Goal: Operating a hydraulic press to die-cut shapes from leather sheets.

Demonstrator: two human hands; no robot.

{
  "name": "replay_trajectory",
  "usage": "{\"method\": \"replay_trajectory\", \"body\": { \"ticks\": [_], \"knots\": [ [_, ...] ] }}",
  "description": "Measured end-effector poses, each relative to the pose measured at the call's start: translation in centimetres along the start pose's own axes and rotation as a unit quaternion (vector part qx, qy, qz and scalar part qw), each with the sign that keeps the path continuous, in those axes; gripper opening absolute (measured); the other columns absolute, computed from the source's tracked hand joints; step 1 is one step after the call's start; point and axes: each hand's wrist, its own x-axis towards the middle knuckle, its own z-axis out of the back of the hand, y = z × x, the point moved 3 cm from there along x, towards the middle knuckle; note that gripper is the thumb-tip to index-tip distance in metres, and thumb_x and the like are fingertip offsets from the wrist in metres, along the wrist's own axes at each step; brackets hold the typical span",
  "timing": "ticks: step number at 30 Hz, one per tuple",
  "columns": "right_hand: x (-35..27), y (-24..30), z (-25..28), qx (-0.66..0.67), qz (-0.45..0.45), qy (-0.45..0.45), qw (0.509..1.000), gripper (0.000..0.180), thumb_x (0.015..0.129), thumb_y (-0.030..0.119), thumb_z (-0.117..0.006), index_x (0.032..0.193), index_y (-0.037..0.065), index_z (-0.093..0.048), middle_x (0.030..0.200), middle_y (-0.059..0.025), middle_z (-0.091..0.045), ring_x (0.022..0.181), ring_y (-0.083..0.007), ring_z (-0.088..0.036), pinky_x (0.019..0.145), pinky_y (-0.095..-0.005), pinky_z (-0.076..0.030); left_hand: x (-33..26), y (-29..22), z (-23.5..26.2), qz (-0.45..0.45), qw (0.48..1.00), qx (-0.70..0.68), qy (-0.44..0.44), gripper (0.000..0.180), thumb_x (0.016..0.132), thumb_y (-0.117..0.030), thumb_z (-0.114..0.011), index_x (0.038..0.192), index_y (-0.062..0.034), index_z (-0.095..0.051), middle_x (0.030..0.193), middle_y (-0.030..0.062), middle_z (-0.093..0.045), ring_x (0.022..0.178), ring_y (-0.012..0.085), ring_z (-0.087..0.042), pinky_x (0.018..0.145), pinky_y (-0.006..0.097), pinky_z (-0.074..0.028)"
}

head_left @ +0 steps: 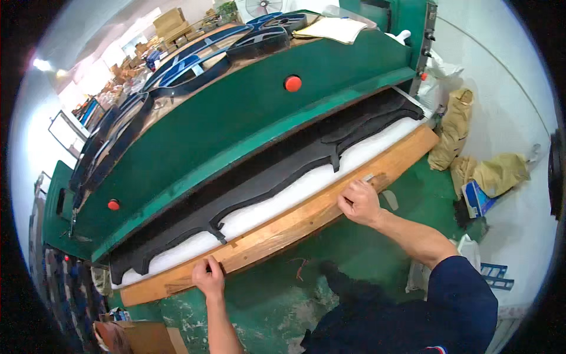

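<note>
L hand (209,276) curled, gripping board (283,227) front edge near its left end; R hand (359,202) fingers bent, gripping same edge twd right end. Board lies under green press (236,118), w/ white sheet (277,200) and black cutout (265,177) just behind it.

place: factory workshop | machine: large green press (236,118) with red buttons (293,83), just beyond the fingers | bed: wooden board (330,203) under the fingertips, white slab (283,197) and black cut foam sheet (265,177) behind it | storage: cutting dies (194,65) atop the press, cardboard boxes (171,23) far beyond | floor: worn green paint (265,295)
</note>
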Motion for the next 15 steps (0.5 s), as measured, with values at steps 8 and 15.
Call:
{"method": "replay_trajectory", "body": {
  "ticks": [8, 15],
  "knots": [
    [1.1, 1.4, -0.9, 0.05, -0.012, 0.043, 0.998, 0.007, 0.076, 0.01, -0.069, 0.071, 0.007, -0.065, 0.072, -0.0113, -0.06, 0.071, -0.0343, -0.058, 0.065, -0.0465, -0.045, 0.8, 2.3, 1.3, 0.016, 0.999, 0.024, 0.035, 0.022, 0.083, -0.014, -0.072, 0.066, -0.0025, -0.064, 0.065, 0.0138, -0.063, 0.061, 0.0303, -0.062, 0.059, 0.041, -0.049],
    [11.5, 0.7, -0.1, 0.126, -0.045, 0.041, 0.99, 0.002, 0.085, 0.003, -0.067, 0.083, 0.002, -0.067, 0.075, -0.0119, -0.064, 0.068, -0.0272, -0.062, 0.061, -0.0371, -0.048, 8.2, 2.6, 5.2, -0.051, 0.998, 0.02, 0.019, 0.009, 0.083, -0.008, -0.072, 0.078, -0.0022, -0.068, 0.075, 0.0146, -0.068, 0.07, 0.0288, -0.067, 0.066, 0.037, -0.054]
  ]
}}
